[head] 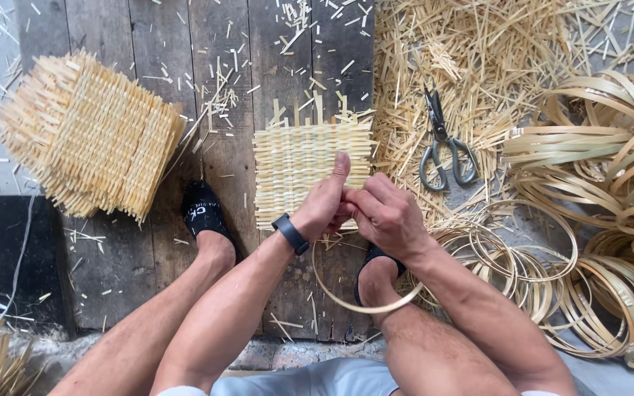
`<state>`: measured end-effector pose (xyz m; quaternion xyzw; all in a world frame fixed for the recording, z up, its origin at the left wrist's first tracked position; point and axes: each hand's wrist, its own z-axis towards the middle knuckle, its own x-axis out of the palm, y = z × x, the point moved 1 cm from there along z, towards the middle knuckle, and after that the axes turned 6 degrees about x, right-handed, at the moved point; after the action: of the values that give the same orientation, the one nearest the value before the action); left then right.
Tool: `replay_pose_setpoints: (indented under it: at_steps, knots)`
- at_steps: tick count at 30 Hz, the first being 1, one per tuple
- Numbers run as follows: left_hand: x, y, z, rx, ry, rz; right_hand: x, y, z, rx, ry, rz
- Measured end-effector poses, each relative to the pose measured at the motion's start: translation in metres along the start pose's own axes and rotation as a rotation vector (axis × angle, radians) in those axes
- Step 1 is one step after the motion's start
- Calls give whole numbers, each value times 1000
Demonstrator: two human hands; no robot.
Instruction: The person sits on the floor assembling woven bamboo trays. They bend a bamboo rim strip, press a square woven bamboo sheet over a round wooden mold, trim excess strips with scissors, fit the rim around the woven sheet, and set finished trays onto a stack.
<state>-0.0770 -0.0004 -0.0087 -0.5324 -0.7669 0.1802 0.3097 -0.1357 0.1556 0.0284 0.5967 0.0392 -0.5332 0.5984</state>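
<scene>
Both hands meet at the near edge of a small woven mat lying on the plank floor. Left hand grips the mat edge, thumb up on the weave. Right hand closes beside it, pinching a thin strip that loops down toward the legs. Scissors lie right on loose scraps. Stack of finished mats sits far left; strip coils right.
</scene>
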Motion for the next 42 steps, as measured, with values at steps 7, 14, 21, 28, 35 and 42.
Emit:
replay_pose_setpoints:
  at_steps: [7,14,21,28,35,42]
  knots:
    - [0,20,6,148,-80,-276,-9,-19,20,239,78,158]
    - [-56,4,-17,448,-179,-783,-14,-63,-15,1028,-30,1469]
    - [-64,-8,-12,159,-118,-403,19,-78,-35,999,132,1634]
    - [-75,-3,-13,258,-178,-498,12,-73,-29,999,222,1568]
    - [-77,13,-18,315,-7,-700,12,-65,-32,946,-21,1836]
    - [-79,1,-45,454,-211,-736,-45,-32,3,1032,294,869]
